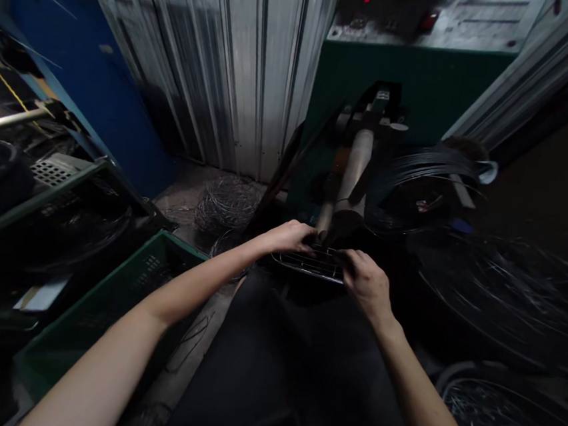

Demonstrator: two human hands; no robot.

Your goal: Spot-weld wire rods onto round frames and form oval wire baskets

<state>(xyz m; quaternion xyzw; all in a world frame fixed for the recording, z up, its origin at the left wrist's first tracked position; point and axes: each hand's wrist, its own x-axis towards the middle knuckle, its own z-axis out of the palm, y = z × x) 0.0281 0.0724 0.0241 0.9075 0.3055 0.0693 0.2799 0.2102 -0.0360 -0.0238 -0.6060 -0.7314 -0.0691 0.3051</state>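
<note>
Both hands are at a small rack of bent metal wire [304,263] above my lap. My left hand [292,236] has its fingers closed at the rack's upper left part. At the right end, my right hand [365,280] grips it with curled fingers; the fingertips are dark and partly hidden. Right behind the rack stands a machine with a pale cylindrical arm [356,166] pointing down toward my hands. The rack's far edge lies close to the lower end of that machine; whether they touch I cannot tell.
A green crate [104,309] stands at my left. Tangled wire [227,204] lies on the floor near the corrugated wall [242,68]. At right are a coil of wire [423,169] and a round tub [509,422] of wire pieces. A blue panel [91,74] stands at far left.
</note>
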